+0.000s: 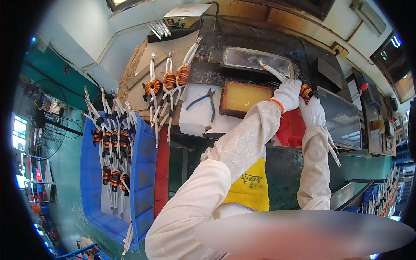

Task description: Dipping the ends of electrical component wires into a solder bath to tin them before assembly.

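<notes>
White-gloved, my left hand (pixel 288 94) closes round the white sleeved leads of a toroidal coil. The leads' tips reach over the grey molten-metal pot (pixel 242 58) at the back; whether they touch its surface is hard to tell. My right hand (pixel 313 113), also gloved, grips the orange-wound coil (pixel 306 92) itself. More white leads from it hang below that hand, ending in metal lugs. A rectangular tray of yellowish flux-like material (pixel 246 99) lies in front of the pot. Cutting pliers (pixel 203 103) with blue handles rest left of the tray.
Several finished-looking coils (pixel 169 82) lie on the bench's left. A blue crate (pixel 145 173) full of coils stands left, beside the bench. Farther back is a control box (pixel 187 16). A red container (pixel 290 128) sits beneath my hands, and a grey plate (pixel 340 117) lies at right.
</notes>
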A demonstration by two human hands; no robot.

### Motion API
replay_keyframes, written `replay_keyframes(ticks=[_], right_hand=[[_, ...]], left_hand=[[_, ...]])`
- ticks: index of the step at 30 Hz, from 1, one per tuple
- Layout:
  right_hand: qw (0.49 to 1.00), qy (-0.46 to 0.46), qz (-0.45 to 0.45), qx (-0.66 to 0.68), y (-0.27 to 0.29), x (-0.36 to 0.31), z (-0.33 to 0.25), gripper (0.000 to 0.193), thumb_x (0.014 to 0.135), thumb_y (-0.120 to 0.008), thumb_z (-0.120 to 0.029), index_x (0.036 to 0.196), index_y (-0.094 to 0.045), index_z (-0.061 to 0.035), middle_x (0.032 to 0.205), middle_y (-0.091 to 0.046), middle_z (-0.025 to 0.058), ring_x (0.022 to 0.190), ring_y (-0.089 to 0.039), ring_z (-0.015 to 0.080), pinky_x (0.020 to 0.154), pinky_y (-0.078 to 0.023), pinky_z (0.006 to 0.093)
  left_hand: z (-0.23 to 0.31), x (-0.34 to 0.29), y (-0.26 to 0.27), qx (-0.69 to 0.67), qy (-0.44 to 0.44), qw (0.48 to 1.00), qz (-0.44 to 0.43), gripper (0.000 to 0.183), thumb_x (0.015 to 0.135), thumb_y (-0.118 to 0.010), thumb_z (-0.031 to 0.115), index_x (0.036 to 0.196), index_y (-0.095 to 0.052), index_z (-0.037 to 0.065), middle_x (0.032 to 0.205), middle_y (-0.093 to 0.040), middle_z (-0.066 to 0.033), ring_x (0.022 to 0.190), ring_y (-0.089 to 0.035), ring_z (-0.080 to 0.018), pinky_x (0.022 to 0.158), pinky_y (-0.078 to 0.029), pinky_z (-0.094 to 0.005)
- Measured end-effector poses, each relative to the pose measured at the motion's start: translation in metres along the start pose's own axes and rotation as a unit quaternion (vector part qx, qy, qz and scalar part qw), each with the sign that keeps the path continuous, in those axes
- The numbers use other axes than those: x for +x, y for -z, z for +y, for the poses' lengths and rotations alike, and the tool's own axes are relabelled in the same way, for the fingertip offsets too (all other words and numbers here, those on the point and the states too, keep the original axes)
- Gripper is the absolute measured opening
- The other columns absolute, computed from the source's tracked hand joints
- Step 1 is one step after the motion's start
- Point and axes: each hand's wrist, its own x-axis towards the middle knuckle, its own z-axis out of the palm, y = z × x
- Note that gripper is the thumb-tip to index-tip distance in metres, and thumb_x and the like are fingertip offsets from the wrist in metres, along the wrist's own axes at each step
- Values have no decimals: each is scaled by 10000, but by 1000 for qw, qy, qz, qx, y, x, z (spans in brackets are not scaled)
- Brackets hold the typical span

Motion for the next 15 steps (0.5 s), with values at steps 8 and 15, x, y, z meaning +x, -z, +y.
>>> replay_keyframes(ticks=[8, 15], right_hand=[[999, -25, -34, 23, 12, 2, -9, 646, 897, -636, -597, 1106, -678, 13, 1059, -712, 271, 986, -706, 431, 846, -569, 515], [998, -19, -46, 30, 19, 3, -13, 640, 894, -638, -580, 1134, -670, 12, 1086, -713, 265, 1001, -701, 434, 860, -566, 515]], left_hand=[[2, 6, 8, 1, 28, 999, -42, 330, 814, -634, 120, 1108, -557, -7, 1146, -640, -266, 1122, -594, -451, 985, -485, -493], [1, 5, 14, -10, 41, 998, -50, 348, 831, -635, 142, 1135, -558, -9, 1179, -643, -263, 1158, -597, -436, 985, -494, -482]])
